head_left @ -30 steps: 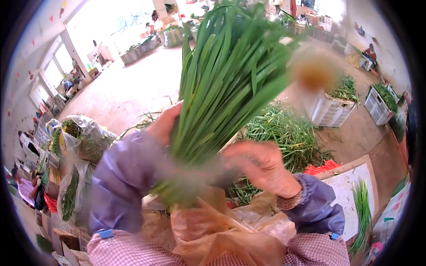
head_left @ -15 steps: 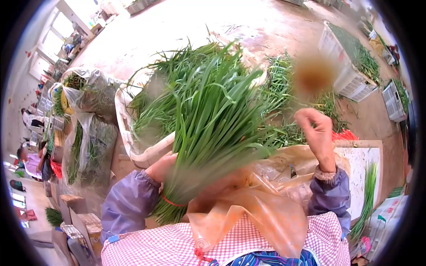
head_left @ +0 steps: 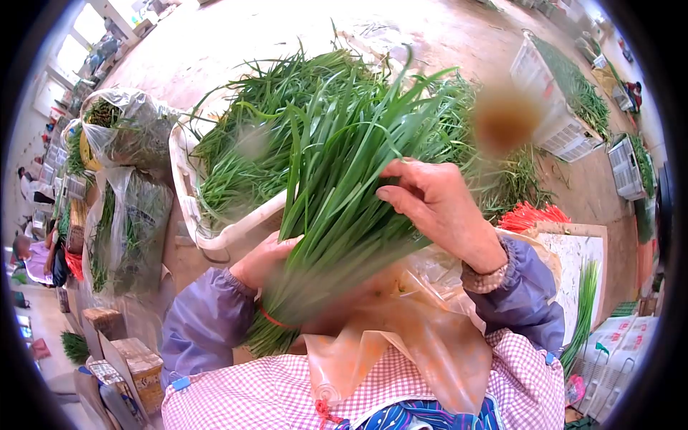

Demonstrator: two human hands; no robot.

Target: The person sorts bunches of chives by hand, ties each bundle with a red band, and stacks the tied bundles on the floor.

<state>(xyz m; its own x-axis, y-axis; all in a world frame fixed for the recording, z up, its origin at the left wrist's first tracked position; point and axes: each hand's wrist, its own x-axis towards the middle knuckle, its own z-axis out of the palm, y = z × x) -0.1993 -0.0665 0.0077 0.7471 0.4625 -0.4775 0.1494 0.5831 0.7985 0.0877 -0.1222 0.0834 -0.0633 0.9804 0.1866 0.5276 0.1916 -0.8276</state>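
My left hand (head_left: 262, 262) is wrapped round a thick bunch of green garlic chives (head_left: 337, 193), low on the stalks. A red band (head_left: 276, 321) circles the bunch near its cut ends, which point toward my apron. The leaves fan out up and away from me. My right hand (head_left: 448, 208) is at the right side of the bunch, thumb and fingers bent in a pinch at the leaf edges; which leaves lie between the fingertips is partly hidden. Behind the bunch, a white basket (head_left: 236, 233) is heaped with loose chives (head_left: 244, 158).
Red ties (head_left: 532, 215) lie beside a white board (head_left: 566, 272), with a few chives (head_left: 584, 308) on its right. Plastic bags of greens (head_left: 132, 229) stand at left, white crates (head_left: 552, 107) at right. Orange plastic sheeting (head_left: 408, 337) covers my lap. Other people are far left.
My right hand has moved left and inward from beside the bunch to its leaves. My left hand keeps its hold, and the view has shifted slightly.
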